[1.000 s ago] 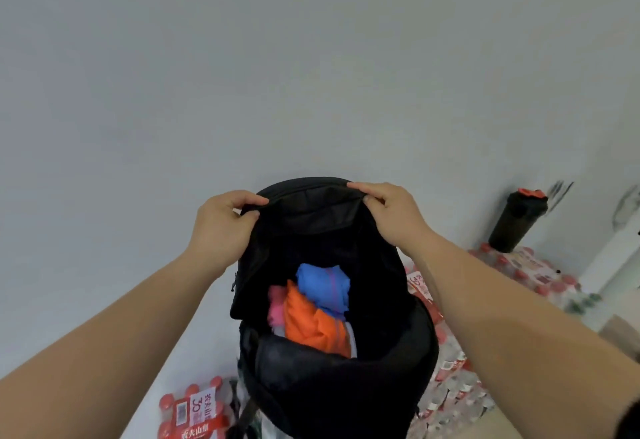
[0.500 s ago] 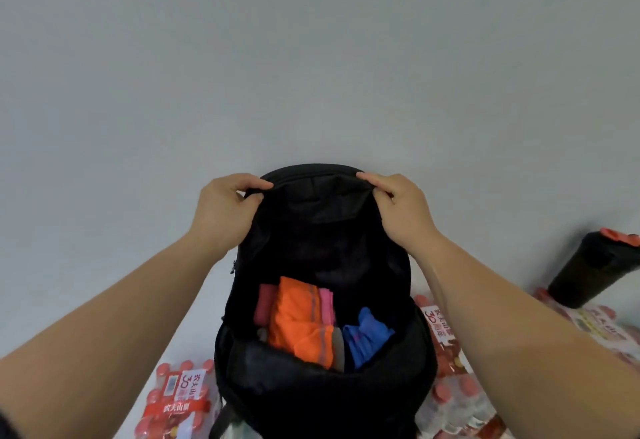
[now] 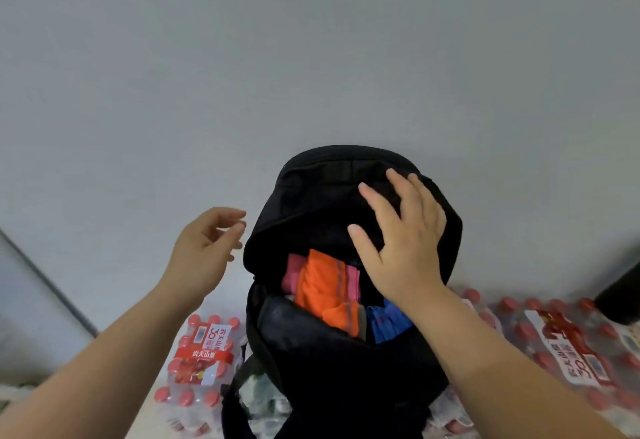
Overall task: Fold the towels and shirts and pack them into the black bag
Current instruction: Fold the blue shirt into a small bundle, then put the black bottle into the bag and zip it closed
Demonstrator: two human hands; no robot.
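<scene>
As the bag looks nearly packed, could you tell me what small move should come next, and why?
Probably bring the right hand down to press the upper flap of the black bag over the opening. That hand is spread over the flap, the left hand hangs open beside the bag, and the orange, pink and blue folded items already sit inside.

Black bag (image 3: pixel 332 369) stands upright, main compartment open, its top flap raised toward the wall. Inside, packed upright side by side: pink cloth (image 3: pixel 293 274) at left, orange cloth (image 3: pixel 325 295) with a grey stripe in the middle, blue cloth (image 3: pixel 386 322) at right, low against the front wall of the opening.
</scene>
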